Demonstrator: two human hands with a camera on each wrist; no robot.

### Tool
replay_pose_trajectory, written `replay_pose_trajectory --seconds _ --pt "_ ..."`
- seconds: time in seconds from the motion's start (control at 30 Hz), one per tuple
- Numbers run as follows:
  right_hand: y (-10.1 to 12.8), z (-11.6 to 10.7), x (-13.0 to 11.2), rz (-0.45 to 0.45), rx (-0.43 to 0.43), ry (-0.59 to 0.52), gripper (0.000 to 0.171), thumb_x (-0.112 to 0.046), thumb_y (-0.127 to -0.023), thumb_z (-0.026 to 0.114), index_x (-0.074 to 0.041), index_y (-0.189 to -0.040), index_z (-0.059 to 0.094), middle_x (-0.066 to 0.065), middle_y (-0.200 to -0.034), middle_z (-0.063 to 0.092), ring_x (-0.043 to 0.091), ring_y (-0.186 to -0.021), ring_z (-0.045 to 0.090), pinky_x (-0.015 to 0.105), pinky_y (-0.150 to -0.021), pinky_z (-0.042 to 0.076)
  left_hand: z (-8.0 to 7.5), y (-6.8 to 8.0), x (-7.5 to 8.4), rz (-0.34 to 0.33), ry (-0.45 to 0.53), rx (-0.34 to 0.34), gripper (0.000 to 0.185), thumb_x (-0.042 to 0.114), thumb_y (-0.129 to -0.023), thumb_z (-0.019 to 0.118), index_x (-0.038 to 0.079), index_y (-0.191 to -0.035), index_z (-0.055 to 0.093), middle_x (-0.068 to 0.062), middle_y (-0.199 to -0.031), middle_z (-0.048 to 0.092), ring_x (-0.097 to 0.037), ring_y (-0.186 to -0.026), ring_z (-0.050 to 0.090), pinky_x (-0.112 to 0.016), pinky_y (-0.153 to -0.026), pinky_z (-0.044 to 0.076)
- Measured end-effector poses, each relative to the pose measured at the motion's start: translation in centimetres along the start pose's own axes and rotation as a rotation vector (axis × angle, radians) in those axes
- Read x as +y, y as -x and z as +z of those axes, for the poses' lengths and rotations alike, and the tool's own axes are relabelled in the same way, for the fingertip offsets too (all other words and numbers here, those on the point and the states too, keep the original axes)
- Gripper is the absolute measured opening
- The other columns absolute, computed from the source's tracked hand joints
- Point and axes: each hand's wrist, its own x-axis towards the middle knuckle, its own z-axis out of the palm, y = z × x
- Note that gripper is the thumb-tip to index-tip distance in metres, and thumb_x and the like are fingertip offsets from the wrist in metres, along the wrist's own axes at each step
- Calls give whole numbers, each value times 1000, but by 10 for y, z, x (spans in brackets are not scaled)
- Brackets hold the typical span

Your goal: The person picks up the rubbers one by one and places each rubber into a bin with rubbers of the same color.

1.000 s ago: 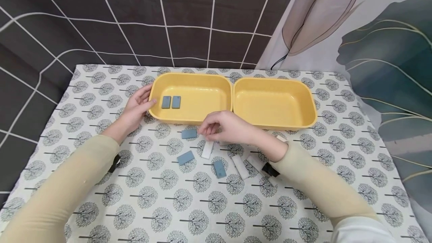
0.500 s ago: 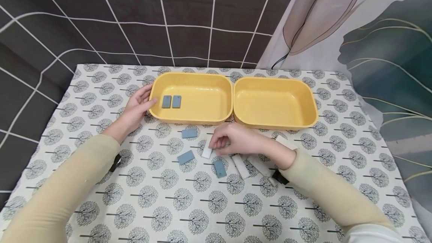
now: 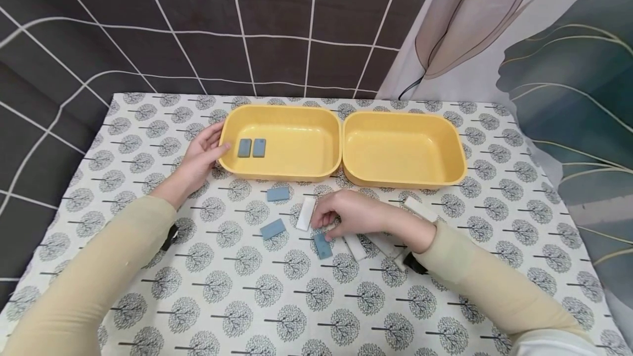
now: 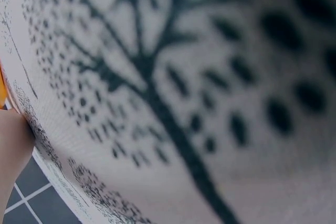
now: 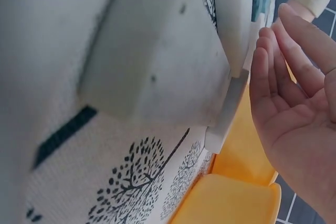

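Observation:
My left hand (image 3: 198, 158) grips the left end of the left yellow tray (image 3: 282, 176), its thumb over the rim and its fingers along the outside wall. Two small blue blocks (image 3: 259, 148) lie side by side inside this tray. My right hand (image 3: 353, 213) hovers low over the cloth, fingers bent loosely, the thumb tip right at a blue block (image 3: 323, 247). Nothing sits between thumb and fingers in the right wrist view, where the hand (image 5: 294, 108) shows its palm. A white block (image 3: 305, 213) lies just left of its fingertips.
Two more blue blocks, one nearer the tray (image 3: 278, 194) and a tilted block (image 3: 272, 229), lie to the left. Several white blocks (image 3: 355, 248) are spread under and beside the right forearm. A second yellow tray (image 3: 403, 180) stands against the first one's right end.
My right hand has moved from the left tray's front edge down and to the right, to the blue block near the white ones. The left hand has stayed at the tray.

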Motion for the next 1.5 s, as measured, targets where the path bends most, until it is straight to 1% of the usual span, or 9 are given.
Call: replay_pose_trajectory --seconds 0.1,0.27,0.37,0.57,0.8,0.97,1.03,1.23,1.5 --pt "-2 2 1 -5 -18 27 29 -9 -82 89 -10 -109 80 -2 -106 77 6 -95 67 17 -90 60 1 -1 0 4 8 -1 71 -6 -102 53 2 -166 24 -19 -176 20 -34 -163 26 -11 -111 48" --pt "-4 7 3 -12 -47 61 28 -9 -81 90 -13 -106 80 -4 -101 75 5 -93 65 17 -89 59 1 -2 0 2 9 -2 71 -6 -102 53 3 -167 24 -18 -177 20 -34 -164 25 -16 -118 45" --pt "-5 9 4 -12 -51 79 28 -9 -80 90 -13 -107 80 -5 -101 75 5 -93 65 17 -90 58 1 -2 1 -4 3 -2 71 -6 -102 53 3 -167 24 -18 -177 19 -33 -164 24 -19 -121 43" --pt "-6 10 3 -9 -63 108 32 -9 -81 90 -13 -111 80 -4 -105 76 5 -95 65 18 -91 59 1 -2 1 -13 -2 -4 72 -5 -103 53 4 -167 22 -17 -177 19 -32 -164 25 -18 -120 43" --pt "-6 9 -3 -16 -82 157 29 -10 -82 89 -13 -109 80 -6 -99 73 5 -90 62 17 -86 57 1 -1 1 -15 -14 1 71 -4 -103 53 4 -167 23 -17 -177 19 -32 -164 25 -20 -122 41" --pt "-5 9 -5 -9 -81 184 27 -11 -82 89 -15 -108 80 -7 -98 72 5 -90 61 19 -87 57 1 -1 1 -15 -27 2 71 -3 -103 54 4 -167 23 -17 -177 19 -33 -164 25 -20 -123 41" --pt "-5 9 -5 -7 -79 190 27 -11 -83 89 -16 -107 79 -8 -97 72 5 -90 61 20 -87 57 1 -1 0 -15 -18 3 71 -4 -103 53 3 -167 23 -18 -177 19 -33 -164 24 -21 -124 40" --pt "-5 9 -5 -6 -82 175 27 -9 -82 89 -17 -104 77 -8 -93 69 5 -87 61 18 -85 56 1 -1 0 -16 -23 1 71 -4 -103 53 4 -167 23 -17 -177 19 -33 -164 24 -21 -124 40" --pt "-5 3 -4 -6 -91 35 23 -7 -83 88 -14 -102 77 -5 -93 73 3 -85 63 15 -82 58 1 1 0 -19 -20 -2 72 -3 -104 54 5 -168 22 -17 -178 17 -33 -165 22 -22 -124 39"
